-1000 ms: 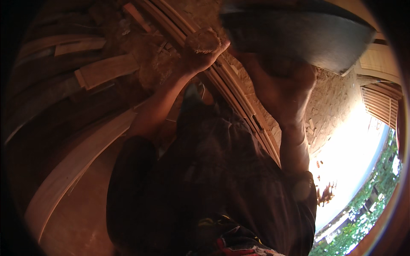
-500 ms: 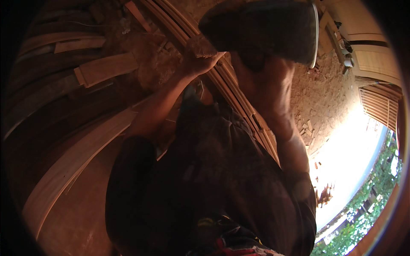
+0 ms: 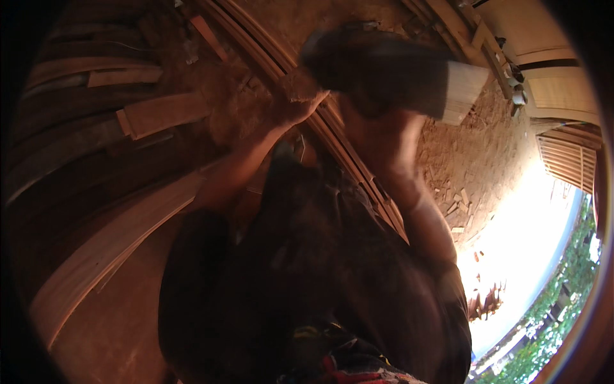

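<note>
My left hand [image 3: 293, 105] is closed on a small brown piece [image 3: 299, 82], too blurred to identify, held against a long curved wooden rail [image 3: 358, 173]. My right hand [image 3: 368, 118] is raised just right of it and grips a heavy dark mallet-like tool [image 3: 384, 67] with a pale wooden end [image 3: 465, 93]. The tool is motion-blurred and hangs just above and right of my left hand. My dark shirt [image 3: 307, 281] fills the lower middle of the view.
Pale curved planks [image 3: 109, 249] and short boards [image 3: 163, 112] lie on the dirt floor at left. Wood chips [image 3: 460, 192] litter the ground to the right. Slatted panels [image 3: 566, 160] stand at far right, next to bright daylight and greenery.
The dark tool in my right hand has swung down and left, from the upper right toward my left hand. My left hand has stayed on the rail.
</note>
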Available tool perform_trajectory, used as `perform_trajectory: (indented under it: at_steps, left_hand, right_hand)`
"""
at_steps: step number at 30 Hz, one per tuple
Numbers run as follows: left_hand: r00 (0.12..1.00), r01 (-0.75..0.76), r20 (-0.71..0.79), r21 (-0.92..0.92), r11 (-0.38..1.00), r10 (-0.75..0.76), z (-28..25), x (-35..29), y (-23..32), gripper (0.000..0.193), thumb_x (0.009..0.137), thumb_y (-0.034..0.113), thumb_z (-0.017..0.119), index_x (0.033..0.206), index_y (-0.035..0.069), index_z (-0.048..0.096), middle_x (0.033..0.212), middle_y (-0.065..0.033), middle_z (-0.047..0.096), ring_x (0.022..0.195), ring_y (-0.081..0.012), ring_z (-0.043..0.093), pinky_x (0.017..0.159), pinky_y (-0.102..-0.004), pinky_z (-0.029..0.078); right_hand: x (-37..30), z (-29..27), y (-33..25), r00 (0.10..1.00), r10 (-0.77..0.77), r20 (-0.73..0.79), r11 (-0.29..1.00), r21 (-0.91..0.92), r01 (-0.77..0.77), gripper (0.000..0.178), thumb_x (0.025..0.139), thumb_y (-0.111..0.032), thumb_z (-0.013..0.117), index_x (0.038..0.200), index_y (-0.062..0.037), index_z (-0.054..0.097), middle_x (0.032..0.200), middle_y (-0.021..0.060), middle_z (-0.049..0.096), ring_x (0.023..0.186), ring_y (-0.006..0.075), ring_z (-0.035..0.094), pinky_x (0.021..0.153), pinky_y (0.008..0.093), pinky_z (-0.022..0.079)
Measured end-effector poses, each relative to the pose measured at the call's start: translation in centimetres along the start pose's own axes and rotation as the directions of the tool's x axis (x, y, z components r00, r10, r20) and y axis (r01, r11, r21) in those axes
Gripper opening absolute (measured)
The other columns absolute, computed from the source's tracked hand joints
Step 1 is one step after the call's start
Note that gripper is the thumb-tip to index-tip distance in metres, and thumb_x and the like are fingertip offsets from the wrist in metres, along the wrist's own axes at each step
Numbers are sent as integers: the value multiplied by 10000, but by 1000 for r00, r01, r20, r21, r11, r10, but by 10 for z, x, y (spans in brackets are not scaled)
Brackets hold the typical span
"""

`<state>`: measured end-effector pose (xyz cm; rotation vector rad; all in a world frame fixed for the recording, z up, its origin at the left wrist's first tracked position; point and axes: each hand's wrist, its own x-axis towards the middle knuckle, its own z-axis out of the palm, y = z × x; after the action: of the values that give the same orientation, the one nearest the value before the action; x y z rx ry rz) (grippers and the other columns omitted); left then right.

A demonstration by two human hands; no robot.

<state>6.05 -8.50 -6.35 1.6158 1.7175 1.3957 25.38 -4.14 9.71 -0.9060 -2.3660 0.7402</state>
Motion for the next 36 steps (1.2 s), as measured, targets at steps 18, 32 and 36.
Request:
perform_trajectory:
  at_steps: [18,32,36]
  left_hand:
    - [984,148,-99,-20,989,-149,-31,64,58,536,952,509,773,654,88,629,594,0,611,585,-156,626,647,-381,522]
    - [989,93,-125,148,985,-74,-14,33,2,456,980,445,751,740,71,653,664,-39,627,699,-200,652,684,-427,521]
    - [989,17,-145,284,959,26,-11,14,-11,420,997,443,719,899,37,670,762,-60,667,796,-239,688,740,-440,542]
  right_hand:
    - [-42,-4,57,894,438,97,893,73,-445,324,835,-192,829,1046,31,726,924,204,771,866,277,772,770,399,597]
    - [-33,5,61,957,281,77,955,78,-286,332,833,-210,873,939,63,717,766,155,727,657,170,667,636,357,532]
    - [5,-29,19,963,267,40,960,75,-269,306,875,-225,832,951,49,719,831,198,743,793,269,737,660,391,568]
